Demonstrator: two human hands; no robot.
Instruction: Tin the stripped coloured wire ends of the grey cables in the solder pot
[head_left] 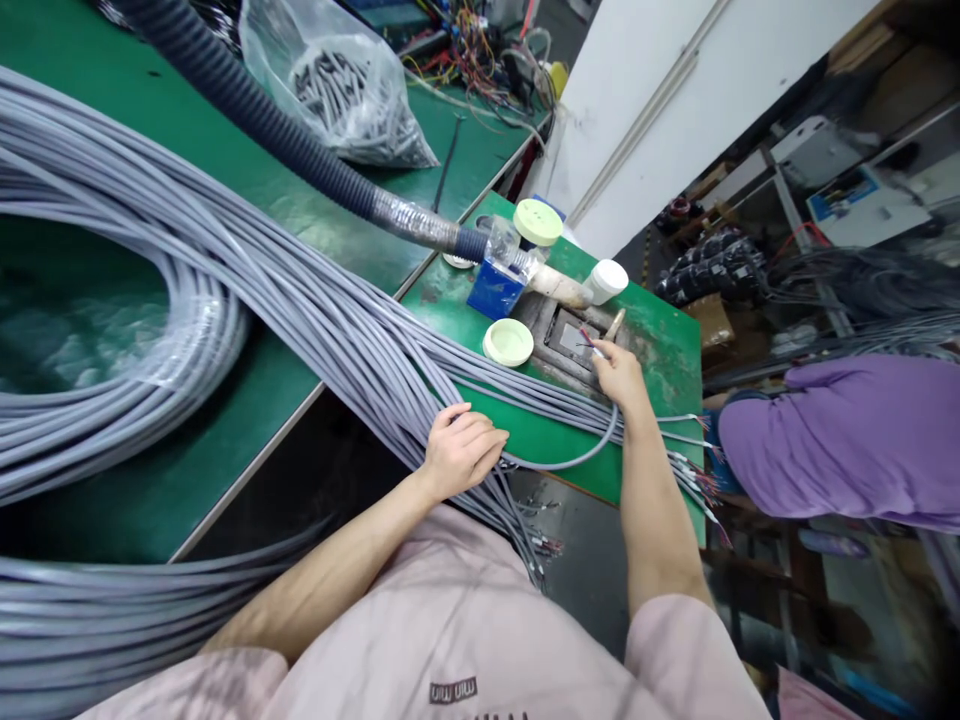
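Closed around the end of one grey cable (562, 464), my right hand (619, 374) is over the solder pot (574, 338). Thin coloured wires stick out of that cable end above the pot's pale surface. The held cable curves back below my right wrist toward my left hand (463, 450). My left hand rests on the bundle of grey cables (360, 330), its fingers bent over some of them; which ones it grips is partly hidden. A round pale green dish (508, 342) sits left of the pot.
A black corrugated hose (270, 125) ends at a blue box (496, 288) beside the pot. Nearby are a green-lidded jar (538, 222) and a white cup (607, 281). A plastic bag (345, 95) lies on the green table (337, 215). A person in purple (847, 435) is at right.
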